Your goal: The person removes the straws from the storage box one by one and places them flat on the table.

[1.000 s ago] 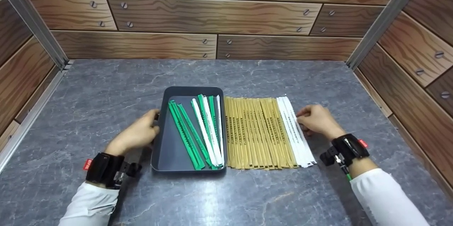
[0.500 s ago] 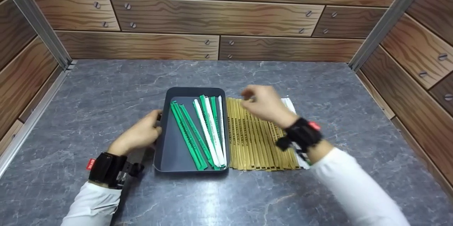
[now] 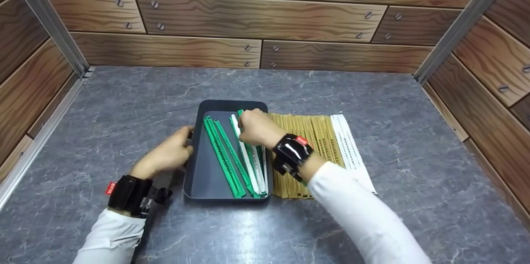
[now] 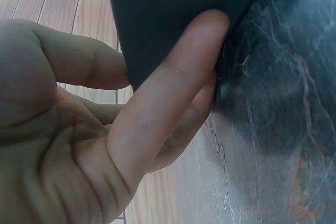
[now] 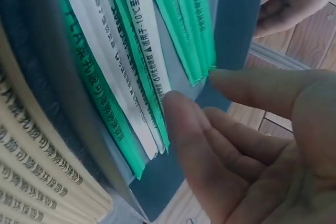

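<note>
My left hand [image 3: 167, 154] grips the left side of a dark grey tray [image 3: 201, 181]. Its fingers lie against the outer wall in the left wrist view. Inside the tray, green wrapped straws [image 3: 221, 154] and white wrapped straws [image 3: 247, 160] lie slanted lengthwise. My right hand [image 3: 261, 129] is over the tray's right half and hides the far part of the straws there. In the right wrist view the thumb and fingertips [image 5: 176, 103] are apart, near the end of a white straw [image 5: 144, 30], with nothing seen between them.
Right beside the tray lies a row of tan wrapped straws [image 3: 290, 181], partly covered by my right arm. A few white straws [image 3: 348, 144] border that row on its right. Wood-patterned walls [image 3: 265, 15] enclose the grey marbled table [image 3: 136, 90].
My right hand has moved left from the white straws at the row's right edge, over the tan straws, to above the tray. My left hand stays on the tray.
</note>
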The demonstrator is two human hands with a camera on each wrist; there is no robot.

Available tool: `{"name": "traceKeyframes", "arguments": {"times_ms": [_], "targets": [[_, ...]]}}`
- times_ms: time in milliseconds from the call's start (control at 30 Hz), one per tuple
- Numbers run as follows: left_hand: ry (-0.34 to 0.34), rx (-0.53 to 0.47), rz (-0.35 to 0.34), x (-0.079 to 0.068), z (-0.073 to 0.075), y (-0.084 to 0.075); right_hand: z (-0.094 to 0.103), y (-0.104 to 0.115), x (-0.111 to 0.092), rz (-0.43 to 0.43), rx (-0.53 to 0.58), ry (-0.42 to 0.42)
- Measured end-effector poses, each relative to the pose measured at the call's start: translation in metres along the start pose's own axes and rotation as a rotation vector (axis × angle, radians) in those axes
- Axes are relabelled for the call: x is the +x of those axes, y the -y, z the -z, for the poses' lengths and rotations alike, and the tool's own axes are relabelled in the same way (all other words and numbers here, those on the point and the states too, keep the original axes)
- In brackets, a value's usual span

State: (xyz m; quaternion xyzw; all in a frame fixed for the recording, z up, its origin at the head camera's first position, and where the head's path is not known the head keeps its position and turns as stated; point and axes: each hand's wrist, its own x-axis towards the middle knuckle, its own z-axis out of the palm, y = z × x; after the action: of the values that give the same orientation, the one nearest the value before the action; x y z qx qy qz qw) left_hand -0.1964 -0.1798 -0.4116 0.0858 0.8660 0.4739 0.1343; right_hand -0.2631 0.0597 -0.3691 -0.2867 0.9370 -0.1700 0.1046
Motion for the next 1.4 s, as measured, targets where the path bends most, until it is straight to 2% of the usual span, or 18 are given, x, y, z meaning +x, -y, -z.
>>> {"name": "traceKeyframes", "arguments": {"times_ms": [200,267,533,833,967,1100,1233,1400], "targets": [[0.014,-0.017,0.005,0.0,0.0,-0.003,-0.009,0.007,0.01,-0.07,-0.132,0.03],[0.013,-0.01,0.004,0.0,-0.001,-0.003,-0.012,0.008,0.012,-0.081,-0.144,0.033],[0.004,0.014,0.006,0.002,-0.003,-0.005,-0.02,0.007,0.012,-0.078,-0.104,0.013],[0.018,-0.008,0.016,0.003,-0.004,-0.006,-0.017,0.003,0.01,-0.061,-0.077,-0.002],[0.023,-0.012,0.016,0.004,-0.005,-0.005,-0.008,-0.001,0.007,-0.077,0.059,-0.003],[0.019,0.006,0.008,0.005,-0.004,-0.004,0.006,-0.005,-0.001,-0.118,0.363,-0.004],[0.009,0.036,-0.005,0.003,-0.003,-0.002,0.023,-0.012,-0.013,-0.123,0.636,-0.059],[0.006,0.024,0.007,0.0,-0.001,-0.003,0.042,-0.027,-0.033,-0.097,0.809,-0.182]]}}
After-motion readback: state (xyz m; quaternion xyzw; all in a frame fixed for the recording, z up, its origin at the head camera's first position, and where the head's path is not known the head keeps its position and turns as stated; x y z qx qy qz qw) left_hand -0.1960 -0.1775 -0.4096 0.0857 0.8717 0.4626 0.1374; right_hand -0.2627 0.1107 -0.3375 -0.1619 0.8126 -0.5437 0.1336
